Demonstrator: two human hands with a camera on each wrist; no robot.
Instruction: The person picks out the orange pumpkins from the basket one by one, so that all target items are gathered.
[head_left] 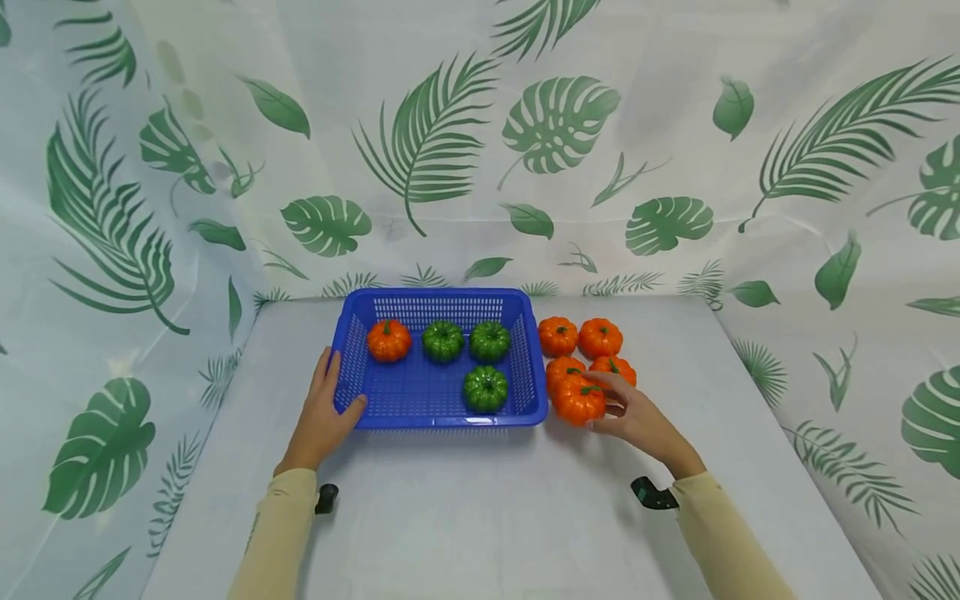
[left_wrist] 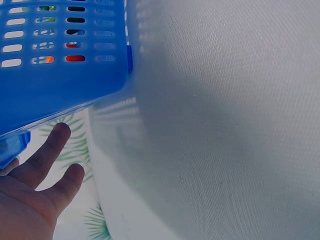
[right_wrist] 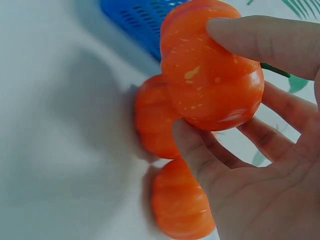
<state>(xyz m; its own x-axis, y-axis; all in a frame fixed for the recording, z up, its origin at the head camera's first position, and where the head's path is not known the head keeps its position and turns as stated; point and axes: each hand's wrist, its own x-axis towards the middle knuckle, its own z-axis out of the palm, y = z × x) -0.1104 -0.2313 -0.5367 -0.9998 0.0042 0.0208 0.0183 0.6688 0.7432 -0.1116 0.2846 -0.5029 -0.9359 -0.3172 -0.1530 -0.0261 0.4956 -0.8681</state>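
Observation:
In the head view my right hand (head_left: 633,421) holds a small orange pumpkin (head_left: 580,402) with a green stem, right of the blue basket (head_left: 450,422). The right wrist view shows thumb and fingertips pinching this pumpkin (right_wrist: 212,70) above other orange ones (right_wrist: 182,200). My left hand (head_left: 322,421) rests at the basket's near left corner, thumb over the rim and fingers along the outer left side. Straight, spread fingers (left_wrist: 47,150) show beside the basket (left_wrist: 55,95) in the left wrist view. Inside the basket are an orange pumpkin (head_left: 388,341) and three green pumpkins (head_left: 485,389).
Several orange pumpkins (head_left: 601,337) stand close together on the white table (head_left: 465,517), just right of the basket. A leaf-patterned sheet (head_left: 450,167) hangs behind the table and along its sides.

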